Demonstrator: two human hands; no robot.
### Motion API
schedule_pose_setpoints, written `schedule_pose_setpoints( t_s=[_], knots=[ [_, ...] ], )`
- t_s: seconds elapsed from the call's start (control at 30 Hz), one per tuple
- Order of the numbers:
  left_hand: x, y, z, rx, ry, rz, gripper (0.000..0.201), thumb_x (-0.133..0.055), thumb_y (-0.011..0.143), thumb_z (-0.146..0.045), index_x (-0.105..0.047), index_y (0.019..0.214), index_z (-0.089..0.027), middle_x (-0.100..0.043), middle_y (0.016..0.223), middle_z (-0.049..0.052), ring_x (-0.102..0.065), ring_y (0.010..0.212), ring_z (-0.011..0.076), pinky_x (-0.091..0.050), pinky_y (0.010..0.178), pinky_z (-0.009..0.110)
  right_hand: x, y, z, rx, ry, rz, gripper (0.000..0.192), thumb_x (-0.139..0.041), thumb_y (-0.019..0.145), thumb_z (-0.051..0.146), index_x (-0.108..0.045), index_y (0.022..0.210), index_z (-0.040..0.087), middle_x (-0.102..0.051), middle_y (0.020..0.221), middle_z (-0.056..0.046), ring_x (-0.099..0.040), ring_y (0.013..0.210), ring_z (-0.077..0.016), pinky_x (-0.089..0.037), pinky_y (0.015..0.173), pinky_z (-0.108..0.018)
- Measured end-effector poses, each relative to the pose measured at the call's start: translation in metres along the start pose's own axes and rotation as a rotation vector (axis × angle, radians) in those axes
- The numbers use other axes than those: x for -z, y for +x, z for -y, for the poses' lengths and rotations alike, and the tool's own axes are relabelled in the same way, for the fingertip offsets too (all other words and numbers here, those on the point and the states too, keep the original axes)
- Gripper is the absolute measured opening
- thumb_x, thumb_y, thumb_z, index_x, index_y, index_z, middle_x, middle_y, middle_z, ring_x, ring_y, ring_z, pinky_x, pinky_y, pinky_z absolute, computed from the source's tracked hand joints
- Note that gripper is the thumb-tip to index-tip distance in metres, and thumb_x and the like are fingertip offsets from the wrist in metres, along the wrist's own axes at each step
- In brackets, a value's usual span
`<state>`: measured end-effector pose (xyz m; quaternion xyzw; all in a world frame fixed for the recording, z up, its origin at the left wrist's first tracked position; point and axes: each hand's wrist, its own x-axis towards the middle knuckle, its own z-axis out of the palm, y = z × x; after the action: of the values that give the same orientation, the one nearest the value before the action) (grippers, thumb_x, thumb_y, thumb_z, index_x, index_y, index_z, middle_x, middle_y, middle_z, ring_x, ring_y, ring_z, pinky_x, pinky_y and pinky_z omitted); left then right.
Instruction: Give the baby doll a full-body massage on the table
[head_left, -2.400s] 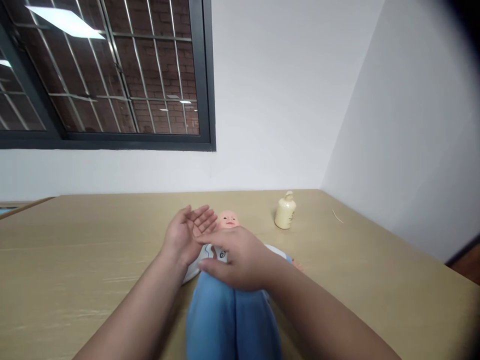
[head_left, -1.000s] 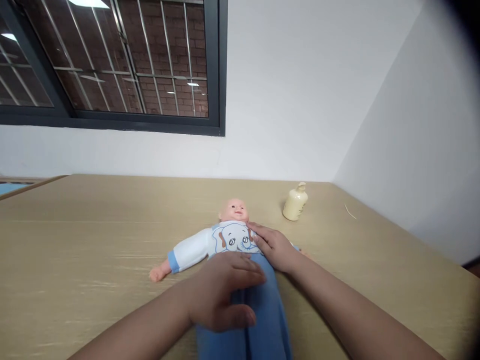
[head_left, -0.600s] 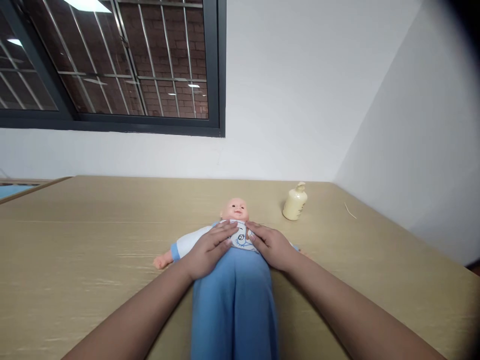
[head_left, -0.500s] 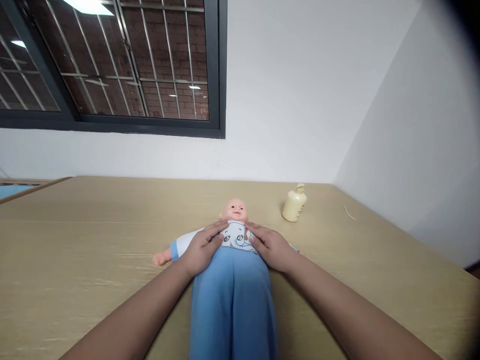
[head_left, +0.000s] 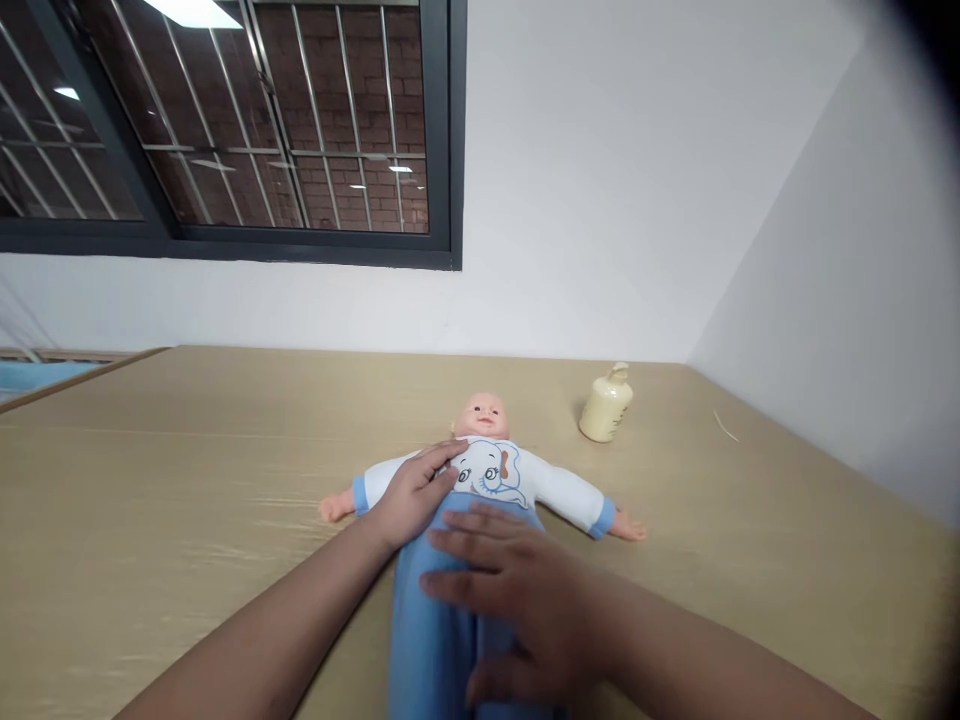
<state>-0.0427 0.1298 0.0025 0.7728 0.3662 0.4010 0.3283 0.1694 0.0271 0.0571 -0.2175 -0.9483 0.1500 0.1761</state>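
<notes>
A baby doll (head_left: 491, 470) lies on its back on the wooden table (head_left: 187, 470), head pointing away from me, arms spread out. It wears a white top with a blue elephant print and blue trousers. My left hand (head_left: 411, 493) rests flat on the left side of the doll's chest, fingers apart. Nearer to me, my right hand (head_left: 517, 590) lies spread across the doll's blue trousers at the belly, palm down. Neither hand grips anything.
A cream pump bottle (head_left: 606, 404) stands on the table beyond the doll's right sleeve, near the corner of two white walls. A thin pale sliver (head_left: 725, 425) lies near the right wall. A barred window (head_left: 225, 130) is up left.
My right hand left the doll's chest and came back towards me onto the blue trousers, uncovering the doll's right sleeve and hand. My left hand stays on the chest.
</notes>
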Motion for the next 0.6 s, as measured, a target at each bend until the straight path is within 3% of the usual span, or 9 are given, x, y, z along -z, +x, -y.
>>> schedule_pose_setpoints(
  t_s=[0.07, 0.13, 0.3, 0.43, 0.6],
  knots=[
    [-0.001, 0.000, 0.000, -0.015, -0.007, 0.016, 0.040, -0.051, 0.097, -0.036, -0.060, 0.134, -0.023, -0.058, 0.141, 0.007, -0.052, 0.132, 0.0259, -0.038, 0.115, 0.046, -0.002, -0.001, -0.017, -0.061, -0.023, -0.027, 0.074, -0.063, 0.085, 0.063, -0.044, 0.148, 0.031, -0.036, 0.157, -0.006, -0.030, 0.146, -0.0314, -0.012, 0.123, -0.052],
    [-0.001, -0.001, 0.000, -0.022, -0.001, 0.027, 0.040, -0.050, 0.098, -0.036, -0.059, 0.135, -0.024, -0.057, 0.142, 0.007, -0.050, 0.134, 0.0256, -0.037, 0.116, 0.046, -0.002, -0.003, -0.040, -0.101, -0.062, -0.052, 0.069, -0.063, 0.087, 0.059, -0.044, 0.148, 0.033, -0.034, 0.158, -0.004, -0.025, 0.148, -0.0338, -0.008, 0.122, -0.056],
    [-0.002, 0.000, -0.001, -0.031, 0.024, 0.031, 0.039, -0.049, 0.099, -0.035, -0.059, 0.134, -0.024, -0.058, 0.141, 0.006, -0.051, 0.133, 0.0245, -0.037, 0.116, 0.045, -0.001, -0.013, -0.085, -0.257, -0.117, -0.084, 0.060, -0.048, 0.099, 0.047, -0.029, 0.154, 0.035, -0.017, 0.164, -0.001, -0.011, 0.151, -0.0308, -0.012, 0.122, -0.058],
    [-0.003, 0.001, 0.002, -0.016, 0.047, 0.012, 0.039, -0.048, 0.098, -0.036, -0.059, 0.134, -0.022, -0.059, 0.139, 0.006, -0.052, 0.131, 0.0242, -0.038, 0.115, 0.044, -0.007, -0.019, -0.100, -0.414, -0.096, -0.197, 0.055, -0.038, 0.103, 0.047, -0.030, 0.154, 0.031, -0.019, 0.163, -0.003, -0.016, 0.151, -0.0287, -0.021, 0.121, -0.057],
    [0.002, -0.002, -0.004, -0.065, 0.159, -0.045, 0.041, -0.050, 0.097, -0.035, -0.060, 0.134, -0.020, -0.060, 0.139, 0.009, -0.052, 0.131, 0.0252, -0.039, 0.114, 0.046, -0.015, -0.019, -0.107, -0.456, -0.015, -0.324, 0.049, -0.035, 0.104, 0.045, -0.037, 0.151, 0.033, -0.030, 0.160, -0.002, -0.032, 0.146, -0.0247, -0.031, 0.119, -0.051]
  ],
)
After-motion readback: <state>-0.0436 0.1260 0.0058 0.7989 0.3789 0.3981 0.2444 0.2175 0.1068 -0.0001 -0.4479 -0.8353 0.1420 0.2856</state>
